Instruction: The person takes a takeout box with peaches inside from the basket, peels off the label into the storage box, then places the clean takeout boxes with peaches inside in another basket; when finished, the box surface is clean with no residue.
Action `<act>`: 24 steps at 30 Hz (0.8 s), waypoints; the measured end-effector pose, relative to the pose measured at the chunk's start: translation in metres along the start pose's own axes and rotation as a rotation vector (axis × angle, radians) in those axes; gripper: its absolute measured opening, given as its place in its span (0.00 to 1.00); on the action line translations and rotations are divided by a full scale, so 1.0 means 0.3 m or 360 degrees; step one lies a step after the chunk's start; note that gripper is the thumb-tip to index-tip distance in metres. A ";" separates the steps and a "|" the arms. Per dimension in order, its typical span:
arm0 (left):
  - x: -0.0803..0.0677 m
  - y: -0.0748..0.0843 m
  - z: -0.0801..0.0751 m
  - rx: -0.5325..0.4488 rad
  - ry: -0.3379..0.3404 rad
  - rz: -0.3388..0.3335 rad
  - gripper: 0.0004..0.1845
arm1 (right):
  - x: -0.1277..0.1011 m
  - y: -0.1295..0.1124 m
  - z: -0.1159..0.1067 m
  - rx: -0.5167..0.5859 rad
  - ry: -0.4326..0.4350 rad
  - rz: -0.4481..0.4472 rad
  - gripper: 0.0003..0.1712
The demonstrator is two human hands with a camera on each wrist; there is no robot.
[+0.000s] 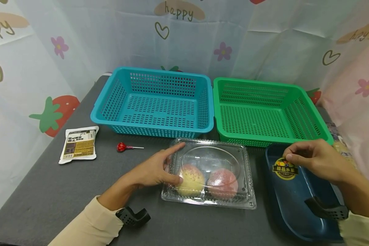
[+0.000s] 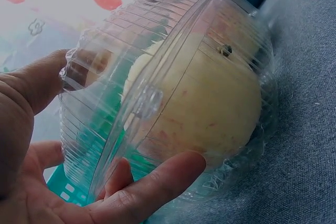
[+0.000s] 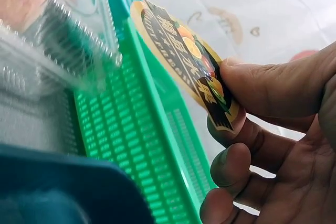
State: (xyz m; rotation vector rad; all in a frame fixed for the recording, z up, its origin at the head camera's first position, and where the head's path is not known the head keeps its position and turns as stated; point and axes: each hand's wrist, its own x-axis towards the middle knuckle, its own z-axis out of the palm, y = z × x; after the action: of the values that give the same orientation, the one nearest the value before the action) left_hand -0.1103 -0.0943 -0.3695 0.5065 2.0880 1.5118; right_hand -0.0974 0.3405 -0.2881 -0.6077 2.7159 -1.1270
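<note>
A clear plastic clamshell box point(image 1: 212, 171) lies on the grey table with a pale yellow fruit point(image 1: 190, 179) point(image 2: 210, 108) and a pink fruit point(image 1: 222, 182) inside. My left hand point(image 1: 160, 167) holds the box's left side, thumb point(image 2: 152, 184) by the front and index finger along the far edge. My right hand point(image 1: 313, 159) pinches a round black and yellow sticker point(image 1: 285, 168) point(image 3: 184, 59) between thumb and fingers, above a dark blue tray point(image 1: 298, 205).
A blue basket point(image 1: 153, 102) and a green basket point(image 1: 264, 111) point(image 3: 136, 145) stand side by side behind the box. A red lollipop point(image 1: 124, 147) and a white sachet point(image 1: 79, 143) lie at the left. Patterned curtains surround the table.
</note>
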 end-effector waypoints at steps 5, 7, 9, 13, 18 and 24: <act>0.000 0.001 -0.002 -0.0004 -0.0003 0.0013 0.54 | -0.013 0.032 -0.004 0.0000 0.0000 0.0063 0.06; 0.000 0.002 -0.002 -0.0005 -0.0005 0.0015 0.54 | -0.018 0.047 -0.007 0.0008 -0.0020 0.0083 0.06; -0.001 0.002 -0.001 -0.0006 -0.0008 0.0014 0.54 | -0.023 0.062 -0.010 0.0020 -0.0040 0.0103 0.06; -0.003 0.003 -0.001 0.0001 -0.0008 0.0013 0.54 | -0.033 0.092 -0.013 0.0042 -0.0061 0.0166 0.07; -0.004 0.005 -0.001 0.0003 0.0003 -0.0001 0.54 | -0.043 0.134 -0.012 0.0102 -0.0113 0.0232 0.08; -0.005 0.006 0.001 0.0025 0.0006 -0.0029 0.54 | -0.051 0.188 -0.005 0.0112 -0.0152 0.0258 0.08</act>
State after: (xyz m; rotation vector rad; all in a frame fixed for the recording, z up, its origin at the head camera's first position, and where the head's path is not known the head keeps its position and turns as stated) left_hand -0.1091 -0.0944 -0.3677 0.4899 2.1033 1.4883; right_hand -0.1015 0.3838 -0.3272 -0.4114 2.5792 -1.1179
